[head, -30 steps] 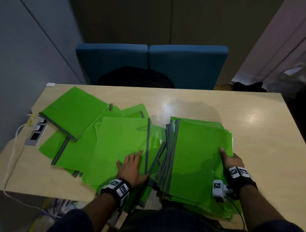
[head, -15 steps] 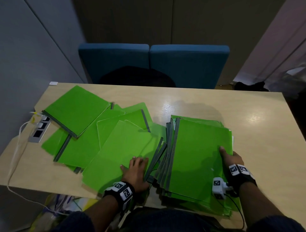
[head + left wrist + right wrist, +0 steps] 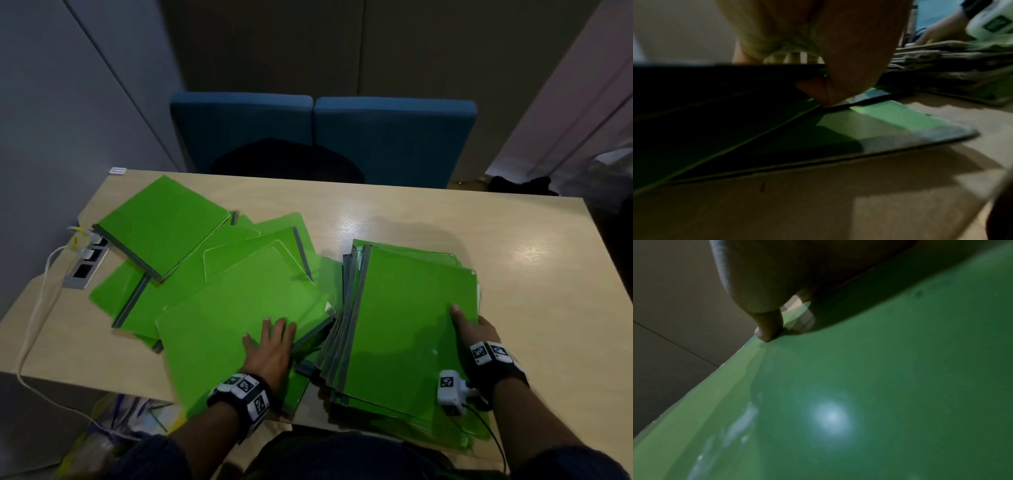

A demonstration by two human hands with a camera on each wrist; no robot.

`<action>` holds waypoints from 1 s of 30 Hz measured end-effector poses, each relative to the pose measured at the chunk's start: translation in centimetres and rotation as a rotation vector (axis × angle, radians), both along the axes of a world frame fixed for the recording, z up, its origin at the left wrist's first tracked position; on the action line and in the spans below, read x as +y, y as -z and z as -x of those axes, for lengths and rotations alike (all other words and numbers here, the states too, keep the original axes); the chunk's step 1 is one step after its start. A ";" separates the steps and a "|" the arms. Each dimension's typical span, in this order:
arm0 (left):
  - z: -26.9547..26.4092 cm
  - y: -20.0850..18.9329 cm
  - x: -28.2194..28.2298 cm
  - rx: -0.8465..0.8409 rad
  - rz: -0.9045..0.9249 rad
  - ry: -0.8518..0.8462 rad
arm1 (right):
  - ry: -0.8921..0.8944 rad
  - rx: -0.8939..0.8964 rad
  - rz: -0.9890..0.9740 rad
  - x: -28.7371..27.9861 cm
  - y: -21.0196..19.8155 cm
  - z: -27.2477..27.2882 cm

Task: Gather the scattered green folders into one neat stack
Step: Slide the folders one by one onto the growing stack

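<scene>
Several green folders with grey spines lie on the wooden table (image 3: 534, 260). A rough stack (image 3: 407, 325) sits at the near right. My right hand (image 3: 474, 330) grips its right edge, thumb (image 3: 766, 334) on the top folder (image 3: 869, 394), fingers hidden beneath. My left hand (image 3: 270, 342) holds a loose folder (image 3: 233, 325) just left of the stack, fingers flat on top and thumb (image 3: 824, 92) under its right edge. More folders (image 3: 222, 260) spread behind it, and a small pile (image 3: 164, 226) lies at the far left.
A power socket panel (image 3: 84, 270) with a white cable (image 3: 34, 325) sits at the table's left edge. A small white object (image 3: 118, 170) lies at the far left corner. Two blue chairs (image 3: 342, 137) stand behind the table. A bag (image 3: 102, 442) lies under the near left edge.
The loose folder under my left hand has turned clockwise and slid nearer to me and the stack. My right hand has stayed on the stack's edge.
</scene>
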State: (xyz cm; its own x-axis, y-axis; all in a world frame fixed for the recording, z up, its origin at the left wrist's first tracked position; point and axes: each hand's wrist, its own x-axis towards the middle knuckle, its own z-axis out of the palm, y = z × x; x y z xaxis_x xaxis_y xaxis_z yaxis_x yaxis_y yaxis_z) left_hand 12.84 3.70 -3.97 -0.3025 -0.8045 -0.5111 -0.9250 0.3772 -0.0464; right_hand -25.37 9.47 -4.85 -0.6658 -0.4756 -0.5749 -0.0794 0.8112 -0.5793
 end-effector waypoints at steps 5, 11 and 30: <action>-1.5 -1.9 -1.8 0.097 0.129 -0.015 | 0.013 -0.007 -0.003 0.0 0.1 0.0; -1.9 -7.2 -5.6 0.558 0.355 -0.211 | -0.028 0.030 -0.002 0.0 -0.1 -0.1; 2.8 -1.7 -6.0 0.436 0.271 -0.073 | -0.177 -0.018 -0.084 -0.1 -1.0 1.2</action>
State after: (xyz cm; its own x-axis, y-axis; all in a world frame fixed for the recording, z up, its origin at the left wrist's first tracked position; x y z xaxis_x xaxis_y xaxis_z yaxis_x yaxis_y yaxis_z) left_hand 10.06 -2.33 -2.23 -0.3789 -0.9176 -0.1200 -0.9035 0.3387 0.2625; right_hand -26.61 9.35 -3.83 -0.5651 -0.5339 -0.6289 -0.2150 0.8313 -0.5125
